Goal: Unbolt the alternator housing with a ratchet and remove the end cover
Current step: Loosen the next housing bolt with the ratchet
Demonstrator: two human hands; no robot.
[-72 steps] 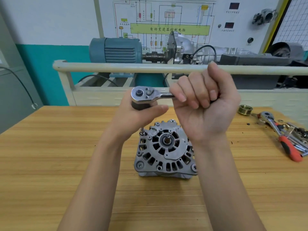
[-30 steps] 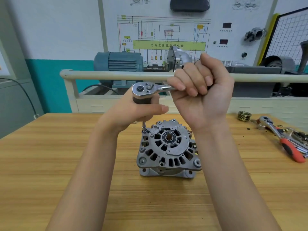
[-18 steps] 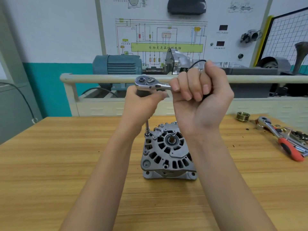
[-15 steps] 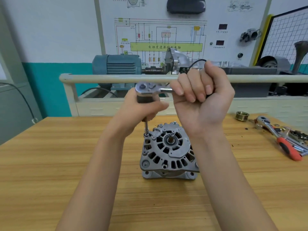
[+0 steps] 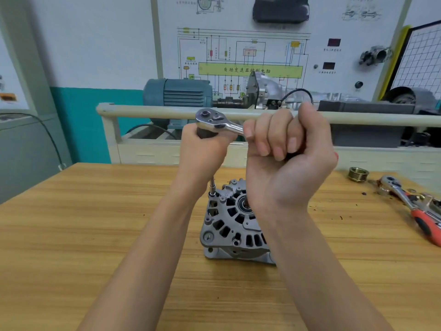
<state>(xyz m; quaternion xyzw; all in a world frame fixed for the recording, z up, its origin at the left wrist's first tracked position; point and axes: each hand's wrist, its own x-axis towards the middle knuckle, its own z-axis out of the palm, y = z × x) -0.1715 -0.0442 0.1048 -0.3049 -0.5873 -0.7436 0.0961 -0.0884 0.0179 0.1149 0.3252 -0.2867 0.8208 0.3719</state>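
A grey cast alternator [image 5: 229,225] stands on the wooden table [image 5: 95,235], its vented end cover facing up. A chrome ratchet [image 5: 214,121] is held well above it, joined to a thin extension bar [image 5: 212,186] that reaches down to a bolt at the housing's upper left corner. My left hand [image 5: 202,149] grips the dark socket part just under the ratchet head. My right hand [image 5: 286,149] is wrapped in a fist around the ratchet handle, which is hidden inside it. My right forearm covers the alternator's right side.
A brass threaded pulley [image 5: 358,173] and a second ratchet with a red handle [image 5: 415,206] lie at the table's right edge among small loose parts. Behind the table runs a cream rail [image 5: 148,111] with a blue motor [image 5: 177,94] and a wiring board.
The ratchet handle swings a little back and forth while the head stays over the same corner bolt. The head has risen and the extension bar shows more length. Both hands keep their grip.
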